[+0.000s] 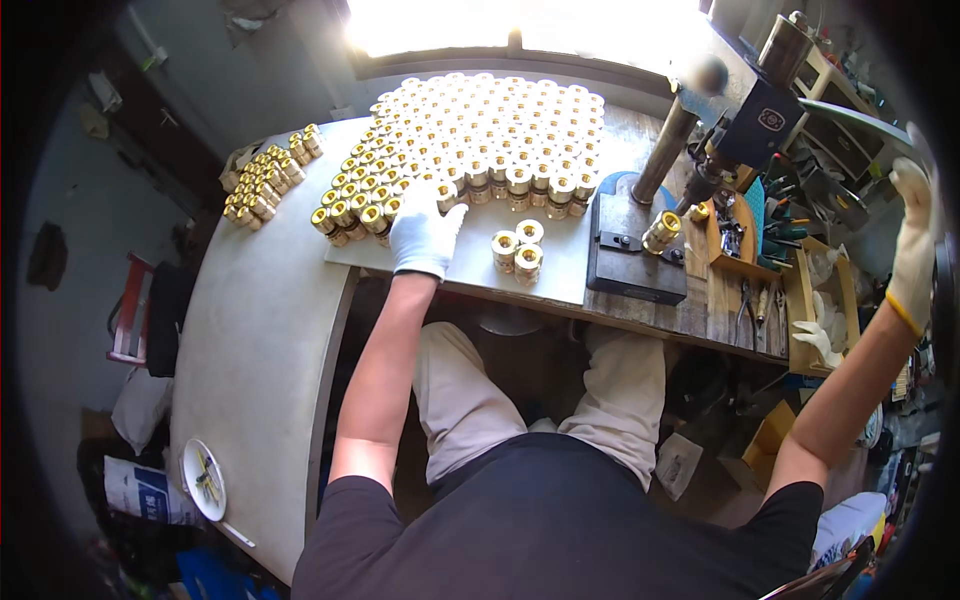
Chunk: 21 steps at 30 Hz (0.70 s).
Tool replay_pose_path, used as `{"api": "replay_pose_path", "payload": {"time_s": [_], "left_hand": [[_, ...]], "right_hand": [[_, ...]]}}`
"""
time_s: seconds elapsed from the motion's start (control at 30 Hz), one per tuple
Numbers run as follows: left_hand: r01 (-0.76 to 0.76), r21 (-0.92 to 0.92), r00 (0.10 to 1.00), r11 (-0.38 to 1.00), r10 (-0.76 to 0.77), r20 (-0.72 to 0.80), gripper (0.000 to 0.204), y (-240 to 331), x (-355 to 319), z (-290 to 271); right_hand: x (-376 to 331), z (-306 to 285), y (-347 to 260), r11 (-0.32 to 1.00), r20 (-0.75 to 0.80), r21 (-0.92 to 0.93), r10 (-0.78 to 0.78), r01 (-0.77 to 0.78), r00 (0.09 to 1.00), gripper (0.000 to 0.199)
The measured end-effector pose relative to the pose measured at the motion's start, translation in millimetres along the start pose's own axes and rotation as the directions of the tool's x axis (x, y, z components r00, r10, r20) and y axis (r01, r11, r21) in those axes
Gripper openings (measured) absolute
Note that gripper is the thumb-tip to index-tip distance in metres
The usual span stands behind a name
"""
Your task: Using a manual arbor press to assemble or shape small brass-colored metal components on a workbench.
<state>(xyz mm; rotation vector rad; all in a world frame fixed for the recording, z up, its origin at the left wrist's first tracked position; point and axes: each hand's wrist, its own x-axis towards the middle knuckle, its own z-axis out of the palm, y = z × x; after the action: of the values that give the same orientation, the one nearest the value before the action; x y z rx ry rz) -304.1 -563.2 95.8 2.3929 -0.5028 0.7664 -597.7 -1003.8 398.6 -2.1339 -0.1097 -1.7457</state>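
My left hand point(420, 235), in a white glove, reaches to the front of a dense block of brass fittings point(372, 215). Its fingers and thumb are apart beside a fitting at the block's near edge; glare blurs the fingertips. Three more fittings point(528, 262) stand upright in a small group to the right. My right hand point(910, 235), also gloved, is raised at the far right rim, its grip unclear there. Between my hands stands a bench press point(640, 245) with a dark base, and a brass fitting point(662, 231) sits tilted on it.
A smaller cluster of fittings point(265, 185) lies on the pale side table point(255, 320), left of the main block. A white dish point(205, 480) rests near that table's front end. Right of the press are a wooden tray point(735, 235), pliers point(745, 300) and an open drawer point(825, 295).
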Motion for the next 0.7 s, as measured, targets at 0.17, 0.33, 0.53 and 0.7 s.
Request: {"api": "replay_pose_path", "payload": {"time_s": [0.17,0.33,0.53,0.7], "left_hand": [[-0.011,0.191,1.000,0.982,0.006,0.026,0.053,-0.6,19.7,14.1],[-0.118,0.137,0.993,0.983,0.120,-0.003,0.041,-1.5,14.4,17.8],[-0.125,0.028,0.987,0.992,0.127,-0.100,0.039,-17.8,-25.5,2.2],[0.030,-0.252,0.989,0.967,-0.066,-0.136,0.039,-32.1,-54.5,2.9]], "right_hand": [[-83.7,44.9,10.4,0.837,0.273,0.172,0.467,-0.520,0.841,0.036],[-212.3,117.8,8.9,0.829,0.507,-0.232,0.549,-0.509,0.664,0.046],[-234.0,147.8,10.3,0.811,0.514,-0.253,0.574,-0.527,0.637,0.042],[-238.0,150.4,19.7,0.771,0.466,-0.167,0.611,-0.614,0.640,0.037]]}}
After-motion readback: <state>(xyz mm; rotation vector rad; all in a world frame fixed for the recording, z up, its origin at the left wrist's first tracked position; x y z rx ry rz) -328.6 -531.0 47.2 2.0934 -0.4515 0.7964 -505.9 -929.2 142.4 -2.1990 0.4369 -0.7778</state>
